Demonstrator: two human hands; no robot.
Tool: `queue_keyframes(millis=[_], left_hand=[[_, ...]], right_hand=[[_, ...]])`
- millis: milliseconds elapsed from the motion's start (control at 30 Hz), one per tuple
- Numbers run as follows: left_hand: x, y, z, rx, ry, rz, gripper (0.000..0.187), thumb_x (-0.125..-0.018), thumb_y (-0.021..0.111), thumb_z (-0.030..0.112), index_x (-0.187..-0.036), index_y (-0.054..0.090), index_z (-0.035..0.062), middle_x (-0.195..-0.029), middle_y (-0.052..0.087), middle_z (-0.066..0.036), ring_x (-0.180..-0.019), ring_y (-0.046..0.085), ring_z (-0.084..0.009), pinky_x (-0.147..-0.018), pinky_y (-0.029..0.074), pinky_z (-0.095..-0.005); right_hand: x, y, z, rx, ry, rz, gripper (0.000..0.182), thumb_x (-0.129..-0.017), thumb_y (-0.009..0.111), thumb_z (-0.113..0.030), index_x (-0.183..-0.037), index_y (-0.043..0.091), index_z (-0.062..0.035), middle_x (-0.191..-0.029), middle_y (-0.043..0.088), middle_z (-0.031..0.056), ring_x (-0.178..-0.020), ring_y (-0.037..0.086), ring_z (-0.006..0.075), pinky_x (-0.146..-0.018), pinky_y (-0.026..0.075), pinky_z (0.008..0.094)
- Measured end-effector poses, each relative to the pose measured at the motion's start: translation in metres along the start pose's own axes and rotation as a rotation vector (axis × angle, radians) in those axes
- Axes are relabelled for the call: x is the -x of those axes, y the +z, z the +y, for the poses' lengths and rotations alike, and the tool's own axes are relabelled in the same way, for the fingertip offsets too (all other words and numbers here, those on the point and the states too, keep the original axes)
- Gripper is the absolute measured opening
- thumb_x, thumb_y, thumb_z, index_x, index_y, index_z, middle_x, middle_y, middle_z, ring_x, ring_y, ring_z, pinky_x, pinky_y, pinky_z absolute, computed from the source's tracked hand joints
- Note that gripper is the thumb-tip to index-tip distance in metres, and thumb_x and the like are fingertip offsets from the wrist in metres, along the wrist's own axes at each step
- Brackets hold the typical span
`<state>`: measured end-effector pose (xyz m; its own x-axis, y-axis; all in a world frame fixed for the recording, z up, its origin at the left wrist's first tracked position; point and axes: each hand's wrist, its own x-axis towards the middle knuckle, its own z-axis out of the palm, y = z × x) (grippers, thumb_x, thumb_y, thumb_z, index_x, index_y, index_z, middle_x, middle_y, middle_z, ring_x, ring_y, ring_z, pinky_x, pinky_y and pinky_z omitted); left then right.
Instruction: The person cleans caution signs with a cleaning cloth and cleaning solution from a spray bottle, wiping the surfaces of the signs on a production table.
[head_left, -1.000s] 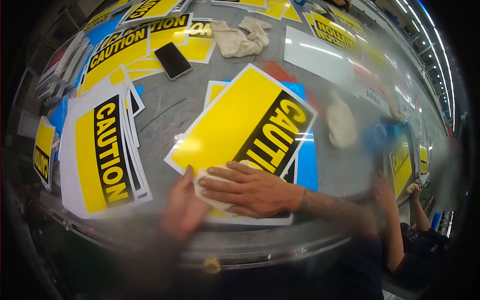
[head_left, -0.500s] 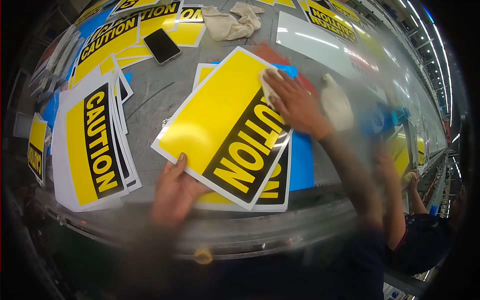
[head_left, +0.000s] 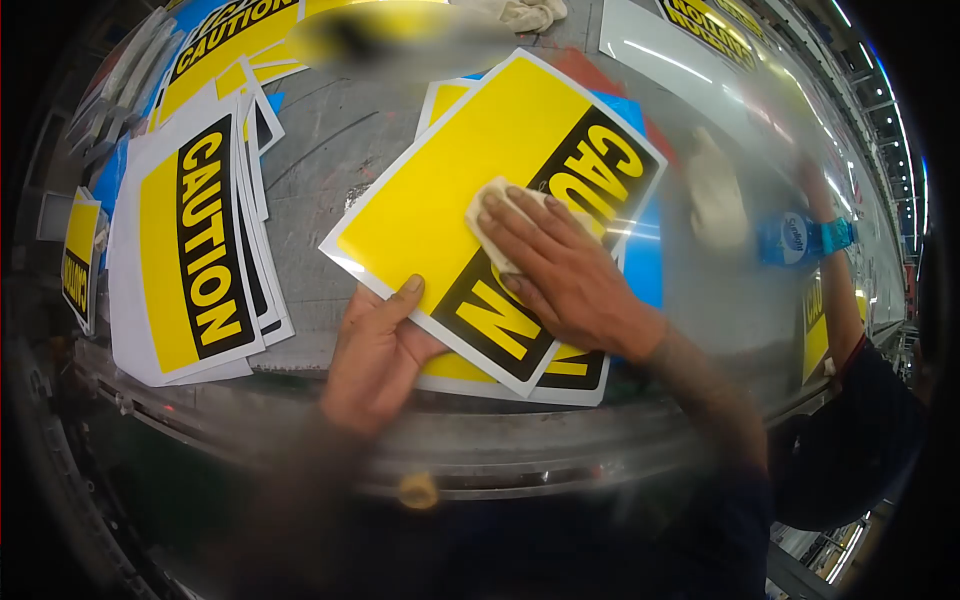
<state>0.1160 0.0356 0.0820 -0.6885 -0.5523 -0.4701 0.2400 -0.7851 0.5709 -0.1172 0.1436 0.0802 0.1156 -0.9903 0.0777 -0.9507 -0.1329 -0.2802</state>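
Observation:
A yellow and black caution sign (head_left: 430,165) lies tilted over other signs, partly on a blue sheet (head_left: 643,262). My left hand (head_left: 380,345) grips its near left edge, thumb on top and fingers underneath. On the sign's face, my right hand (head_left: 555,255) presses a cream cloth (head_left: 488,222) flat under its fingers, covering some of the lettering. Beneath, a corner of another caution sign (head_left: 575,385) sticks out toward me.
Stacked caution signs (head_left: 205,245) lie at the left. Another cloth (head_left: 715,185) rests to the right. Beside it a co-worker's arm (head_left: 840,290) reaches past a blue bottle (head_left: 790,240). A blurred yellow and black shape (head_left: 400,35) hangs at the top, covering what lies behind.
My right hand has slid the cloth from the sign's far right edge toward its middle. The blurred shape has come in at the top, where the phone was. The co-worker's arm has moved up.

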Motion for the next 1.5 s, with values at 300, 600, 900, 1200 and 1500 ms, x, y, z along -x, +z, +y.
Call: queue_keyframes(millis=[300, 600, 900, 1200, 1500], left_hand=[[-0.005, -0.011, -0.01, 0.003, 0.075, 0.023, 0.052, -0.113, 0.057, 0.01, -0.161, 0.037, 0.0053, -0.159, 0.054, -0.02, -0.142, 0.061, -0.0362, -0.11, 0.06, -0.0593], [0.001, -0.002, -0.003, -0.034, 0.032, 0.013, 0.054, -0.112, 0.059, 0.009, -0.16, 0.034, 0.0078, -0.16, 0.052, -0.02, -0.147, 0.056, -0.039, -0.112, 0.057, -0.0645], [0.005, 0.004, -0.008, -0.063, 0.058, 0.113, 0.049, -0.113, 0.056, 0.006, -0.158, 0.037, 0.0068, -0.157, 0.054, -0.019, -0.144, 0.059, -0.036, -0.113, 0.057, -0.0614], [0.004, 0.012, -0.007, -0.021, 0.059, 0.129, 0.047, -0.113, 0.054, 0.004, -0.158, 0.039, 0.0053, -0.157, 0.055, -0.019, -0.144, 0.059, -0.0342, -0.115, 0.055, -0.0588], [0.005, 0.006, -0.009, -0.062, 0.079, 0.08, 0.049, -0.113, 0.057, 0.01, -0.158, 0.037, 0.0074, -0.158, 0.054, -0.018, -0.145, 0.059, -0.0341, -0.113, 0.058, -0.0595]], right_hand=[[0.03, 0.013, -0.044, -0.43, -0.336, -0.095, 0.067, -0.099, 0.064, 0.001, -0.163, 0.048, -0.0101, -0.171, 0.045, 0.0152, -0.161, 0.04, 0.0319, -0.134, 0.032, 0.0504], [0.037, -0.069, 0.061, -0.936, 0.479, 0.379, 0.037, -0.113, 0.061, -0.024, -0.142, 0.069, -0.0022, -0.111, 0.077, 0.016, -0.096, 0.076, 0.0208, -0.083, 0.059, 0.0319], [0.028, -0.015, 0.096, -0.062, 0.111, 0.21, 0.054, -0.101, 0.065, -0.002, -0.153, 0.063, -0.0117, -0.163, 0.058, 0.0116, -0.156, 0.048, 0.0289, -0.131, 0.036, 0.0455], [0.047, 0.0, 0.0, -0.205, -0.044, 0.072, 0.06, -0.091, 0.064, 0.011, -0.147, 0.067, -0.0092, -0.154, 0.066, 0.0121, -0.15, 0.057, 0.0273, -0.131, 0.037, 0.0468], [0.088, -0.061, 0.019, -0.847, 0.364, 0.025, 0.032, -0.109, 0.065, -0.017, -0.137, 0.075, -0.0036, -0.119, 0.081, 0.0134, -0.098, 0.079, 0.0207, -0.087, 0.061, 0.0353]])
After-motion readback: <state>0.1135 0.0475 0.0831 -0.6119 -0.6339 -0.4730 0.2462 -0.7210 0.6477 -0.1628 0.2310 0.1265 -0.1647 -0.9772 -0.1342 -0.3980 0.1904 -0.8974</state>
